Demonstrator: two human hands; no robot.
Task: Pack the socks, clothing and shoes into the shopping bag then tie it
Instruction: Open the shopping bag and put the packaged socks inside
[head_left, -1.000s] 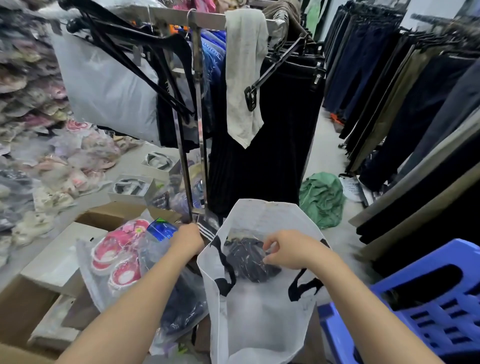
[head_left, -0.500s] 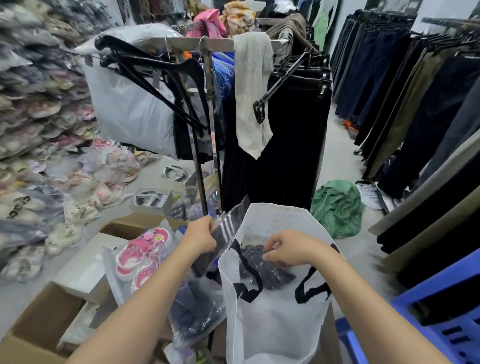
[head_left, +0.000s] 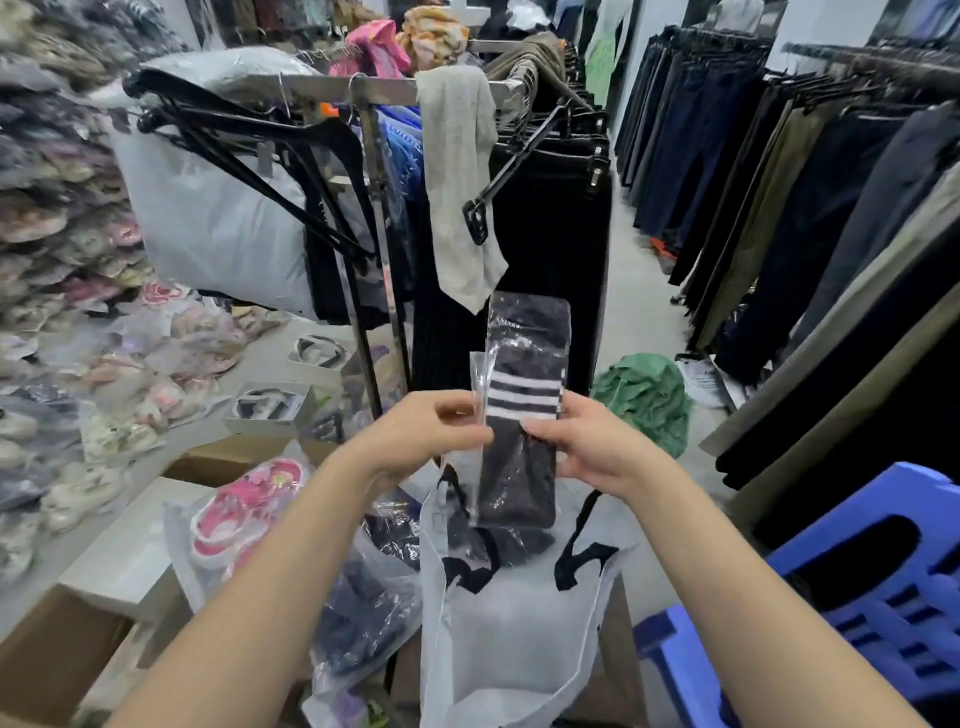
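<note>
Both hands pinch the sock packet (head_left: 524, 395) between them, left hand (head_left: 415, 436) on its plastic edge, right hand (head_left: 587, 447) on the opposite side. Its long axis stands upright, lower end hanging below the hands, directly over the open mouth of the shopping bag (head_left: 509, 649). Lowering it straight down looks enough.

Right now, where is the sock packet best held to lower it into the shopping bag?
Pinch the sock packet at mid-length, by its white stripes, from the long edges, as the left hand and right hand do. It is flat, long and upright, lower end above the shopping bag, so it should slide in.
</note>
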